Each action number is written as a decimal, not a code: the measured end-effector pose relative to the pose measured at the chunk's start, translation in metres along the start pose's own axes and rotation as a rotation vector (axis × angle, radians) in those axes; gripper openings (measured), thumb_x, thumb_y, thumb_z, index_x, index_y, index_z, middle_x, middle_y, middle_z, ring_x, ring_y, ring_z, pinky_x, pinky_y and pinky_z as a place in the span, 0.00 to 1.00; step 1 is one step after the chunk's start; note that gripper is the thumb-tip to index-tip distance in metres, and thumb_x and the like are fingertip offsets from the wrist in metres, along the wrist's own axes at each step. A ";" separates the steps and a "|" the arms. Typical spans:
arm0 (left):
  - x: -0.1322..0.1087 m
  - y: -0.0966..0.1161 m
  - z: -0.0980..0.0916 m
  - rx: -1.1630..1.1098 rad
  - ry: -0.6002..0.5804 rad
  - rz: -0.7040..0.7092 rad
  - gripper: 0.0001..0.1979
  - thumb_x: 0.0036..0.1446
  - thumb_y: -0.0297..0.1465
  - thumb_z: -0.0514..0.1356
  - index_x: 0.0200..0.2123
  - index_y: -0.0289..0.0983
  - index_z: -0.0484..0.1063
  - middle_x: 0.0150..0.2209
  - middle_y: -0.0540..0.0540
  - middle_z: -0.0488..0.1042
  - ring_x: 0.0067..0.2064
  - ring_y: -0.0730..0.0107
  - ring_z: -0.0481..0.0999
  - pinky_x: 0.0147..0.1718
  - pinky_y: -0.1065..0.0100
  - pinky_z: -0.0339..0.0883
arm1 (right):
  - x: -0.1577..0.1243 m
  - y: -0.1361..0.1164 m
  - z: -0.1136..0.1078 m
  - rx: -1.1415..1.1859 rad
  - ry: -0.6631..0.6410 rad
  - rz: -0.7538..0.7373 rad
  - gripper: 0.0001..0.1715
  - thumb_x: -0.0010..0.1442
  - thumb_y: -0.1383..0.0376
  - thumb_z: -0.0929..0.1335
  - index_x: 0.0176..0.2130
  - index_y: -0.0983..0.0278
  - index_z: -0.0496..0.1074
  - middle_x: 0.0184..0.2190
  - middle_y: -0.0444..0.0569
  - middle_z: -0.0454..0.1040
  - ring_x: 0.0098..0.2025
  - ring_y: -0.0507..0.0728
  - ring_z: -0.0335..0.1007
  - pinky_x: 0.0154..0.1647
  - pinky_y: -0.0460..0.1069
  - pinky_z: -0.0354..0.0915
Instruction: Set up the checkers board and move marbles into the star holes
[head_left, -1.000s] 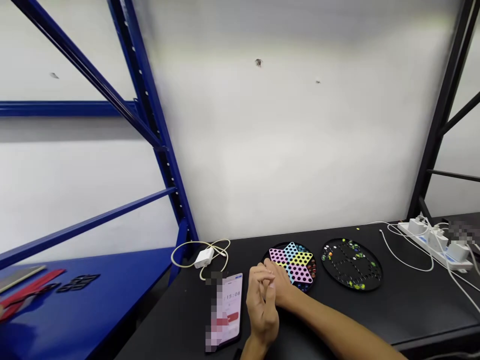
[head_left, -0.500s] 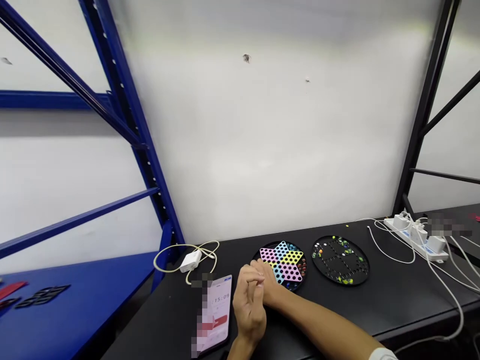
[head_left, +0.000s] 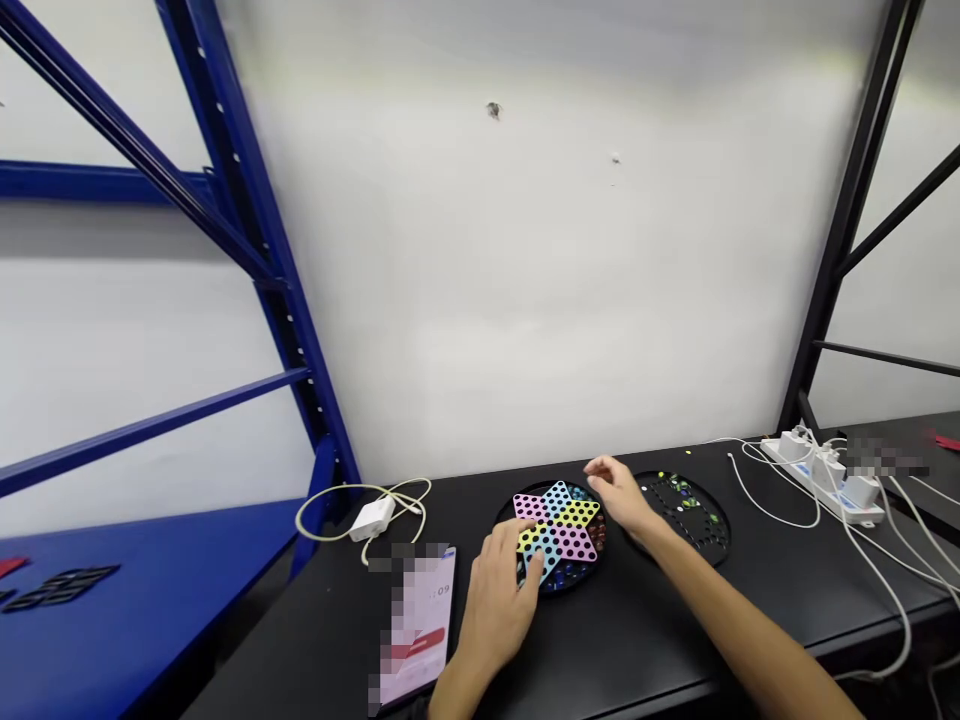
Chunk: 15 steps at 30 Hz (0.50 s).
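A round black Chinese checkers board [head_left: 577, 543] with a pastel star of pink, blue and yellow points lies on the black table. Coloured marbles fill the pockets around the star. My left hand [head_left: 499, 585] rests over the board's left edge, its fingers spread and thumb near the lower blue point. Above the gap between the two boards is my right hand [head_left: 619, 492], fingers loosely curved and apart from the thumb, with nothing visible in them. A second round black board [head_left: 709, 545] holds several marbles in its grooves; my right wrist and forearm hide its left part.
Left of my left hand lies a phone [head_left: 420, 630] with its screen lit. A white charger [head_left: 373, 519] with a coiled cable sits behind it. A power strip [head_left: 825, 485] with trailing white cables stands at right. Blue rack posts [head_left: 277, 260] rise at left.
My hands were close together at the star board's left side. The right hand has moved right across the board to its far right edge; the left has opened and spread over the left edge.
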<state>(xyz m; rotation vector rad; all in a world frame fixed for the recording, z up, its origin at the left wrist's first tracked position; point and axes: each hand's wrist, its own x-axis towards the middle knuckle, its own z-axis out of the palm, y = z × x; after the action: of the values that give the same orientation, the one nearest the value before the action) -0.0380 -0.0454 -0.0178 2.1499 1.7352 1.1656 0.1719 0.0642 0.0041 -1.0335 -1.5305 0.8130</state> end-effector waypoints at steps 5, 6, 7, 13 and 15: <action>-0.017 -0.027 0.035 0.398 -0.239 0.048 0.35 0.61 0.49 0.50 0.65 0.35 0.59 0.67 0.34 0.58 0.69 0.41 0.51 0.62 0.40 0.51 | -0.007 0.046 -0.122 -0.271 0.248 0.087 0.11 0.52 0.60 0.64 0.34 0.63 0.71 0.33 0.49 0.75 0.35 0.57 0.70 0.40 0.51 0.64; -0.020 -0.031 0.040 0.439 -0.229 0.075 0.36 0.62 0.50 0.49 0.66 0.34 0.57 0.67 0.34 0.57 0.69 0.40 0.50 0.63 0.40 0.50 | -0.011 0.055 -0.142 -0.357 0.231 0.126 0.11 0.52 0.61 0.63 0.34 0.63 0.71 0.32 0.49 0.75 0.34 0.57 0.70 0.39 0.51 0.64; -0.023 -0.033 0.045 0.469 -0.211 0.102 0.37 0.62 0.50 0.49 0.67 0.34 0.57 0.67 0.34 0.56 0.69 0.39 0.49 0.63 0.40 0.50 | -0.016 0.064 -0.158 -0.433 0.188 0.152 0.11 0.52 0.62 0.63 0.33 0.63 0.71 0.32 0.49 0.75 0.34 0.57 0.70 0.40 0.51 0.64; -0.025 -0.037 0.050 0.539 -0.135 0.175 0.36 0.62 0.49 0.50 0.67 0.34 0.57 0.67 0.34 0.58 0.69 0.39 0.51 0.63 0.43 0.52 | -0.046 0.092 -0.186 -0.705 -0.008 0.239 0.13 0.52 0.64 0.65 0.38 0.63 0.74 0.37 0.51 0.76 0.40 0.57 0.72 0.42 0.49 0.63; -0.025 -0.035 0.048 0.546 -0.141 0.175 0.36 0.62 0.49 0.50 0.67 0.33 0.57 0.67 0.33 0.58 0.69 0.39 0.52 0.62 0.43 0.54 | -0.052 0.089 -0.179 -0.750 -0.003 0.237 0.13 0.53 0.65 0.65 0.39 0.62 0.74 0.39 0.50 0.76 0.42 0.57 0.72 0.42 0.49 0.63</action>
<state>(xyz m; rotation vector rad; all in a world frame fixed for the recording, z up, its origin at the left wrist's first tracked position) -0.0355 -0.0396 -0.0822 2.6528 2.0066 0.5850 0.3674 0.0468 -0.0601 -1.7811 -1.7795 0.3801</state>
